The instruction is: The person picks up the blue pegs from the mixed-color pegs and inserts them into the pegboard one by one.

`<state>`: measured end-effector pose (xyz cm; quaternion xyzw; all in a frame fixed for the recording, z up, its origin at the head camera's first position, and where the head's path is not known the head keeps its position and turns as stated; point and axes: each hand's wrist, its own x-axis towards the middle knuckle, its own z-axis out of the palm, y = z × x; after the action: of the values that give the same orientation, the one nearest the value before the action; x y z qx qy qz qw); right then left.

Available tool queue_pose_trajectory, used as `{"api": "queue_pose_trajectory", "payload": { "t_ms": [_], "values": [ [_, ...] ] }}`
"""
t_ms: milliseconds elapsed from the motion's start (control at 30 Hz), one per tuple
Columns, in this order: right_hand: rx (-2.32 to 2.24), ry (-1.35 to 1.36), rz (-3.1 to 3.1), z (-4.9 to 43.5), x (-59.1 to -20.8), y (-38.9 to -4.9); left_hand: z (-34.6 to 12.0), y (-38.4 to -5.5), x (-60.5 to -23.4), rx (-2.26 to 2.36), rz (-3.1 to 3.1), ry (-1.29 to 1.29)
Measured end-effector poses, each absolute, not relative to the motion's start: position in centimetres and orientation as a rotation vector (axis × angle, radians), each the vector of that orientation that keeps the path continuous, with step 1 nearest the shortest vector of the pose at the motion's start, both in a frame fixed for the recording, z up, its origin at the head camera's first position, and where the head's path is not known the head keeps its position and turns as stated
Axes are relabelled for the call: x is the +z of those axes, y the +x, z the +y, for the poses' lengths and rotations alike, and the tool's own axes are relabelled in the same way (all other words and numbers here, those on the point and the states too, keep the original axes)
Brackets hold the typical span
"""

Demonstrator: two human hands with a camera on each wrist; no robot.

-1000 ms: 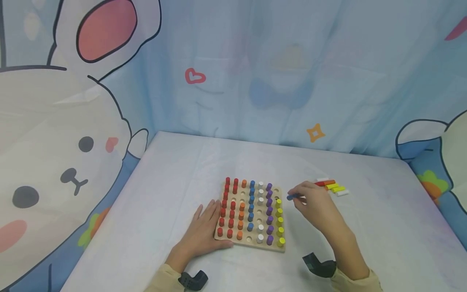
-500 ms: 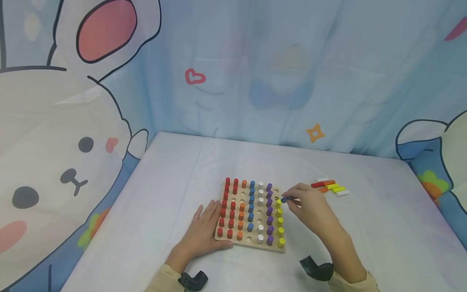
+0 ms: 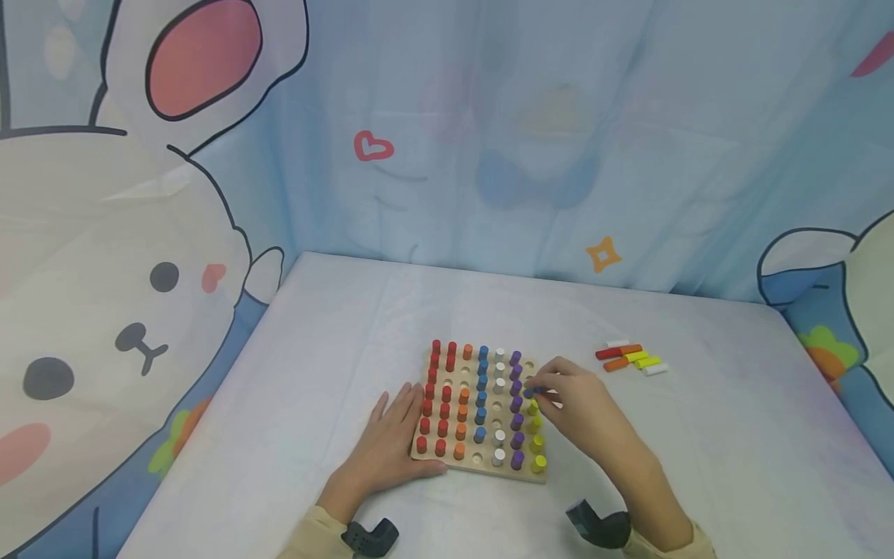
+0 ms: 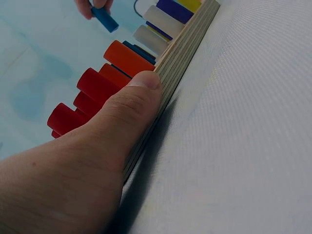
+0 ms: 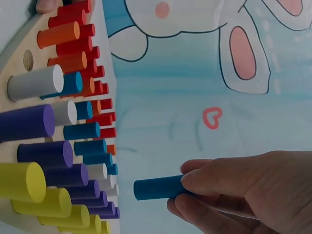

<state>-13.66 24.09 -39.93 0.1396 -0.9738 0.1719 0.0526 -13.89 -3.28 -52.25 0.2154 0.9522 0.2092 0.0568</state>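
Note:
A wooden peg board (image 3: pixel 499 472) stands on the table, with upright red, orange, blue, white, purple and yellow pegs and some bare holes. My left hand (image 3: pixel 391 442) rests at its near left corner, fingers extended along the left side and thumb along the front edge. In the left wrist view, the thumb (image 4: pixel 131 100) presses the board's side. My right hand (image 3: pixel 587 407) pinches a blue peg (image 5: pixel 158 188) between thumb and fingers, over the board's right column near the yellow pegs (image 3: pixel 538 463). The right wrist view shows the peg's lower end free, apart from the other pegs.
Loose red, orange, yellow and white pegs lie in a small pile, including a yellow peg (image 3: pixel 648 362), right of the board. A white cloth covers the table (image 3: pixel 349 326). A printed blue curtain (image 3: pixel 447 210) hangs behind it.
My right hand has moved left and slightly nearer with the blue peg, from beside the board to above its right column. The left hand and the board have stayed put.

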Motion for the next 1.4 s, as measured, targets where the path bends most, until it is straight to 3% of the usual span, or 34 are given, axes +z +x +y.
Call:
{"api": "queue_pose_trajectory", "payload": {
  "t_ms": [767, 1400],
  "values": [
    [0.6, 0.558, -3.079, 20.5, -40.4, -12.2, -3.3, -13.9, -52.2, 0.635, 2.885, 0.657],
    [0.581, 0.884, -3.008, 19.8, -41.3, -11.4, -3.3, -13.8, -52.1, 0.636, 2.889, 0.664]
  ]
}}
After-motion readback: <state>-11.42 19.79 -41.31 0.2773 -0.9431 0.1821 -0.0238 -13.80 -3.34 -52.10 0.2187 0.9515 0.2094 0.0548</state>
